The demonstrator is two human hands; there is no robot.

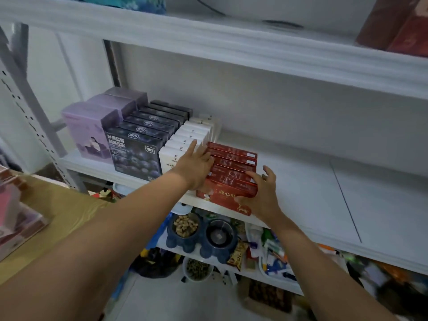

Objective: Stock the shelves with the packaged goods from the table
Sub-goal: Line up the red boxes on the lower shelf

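Observation:
A row of red boxes [231, 169] stands front to back on the white middle shelf [324, 198]. To their left stand rows of white boxes [192, 135], dark blueberry boxes [139, 147] and purple boxes [92, 128]. My left hand [196, 165] lies with straight fingers against the left side of the red row, between it and the white boxes. My right hand [261, 193] presses on the front and right corner of the frontmost red box, fingers spread.
The right half of the middle shelf is bare. A cardboard-covered table [58, 216] with pink packages [16, 216] is at the lower left. Below the shelf sit pet bowls [201, 232] and mixed clutter. Brown boxes [398, 24] stand on the top shelf at right.

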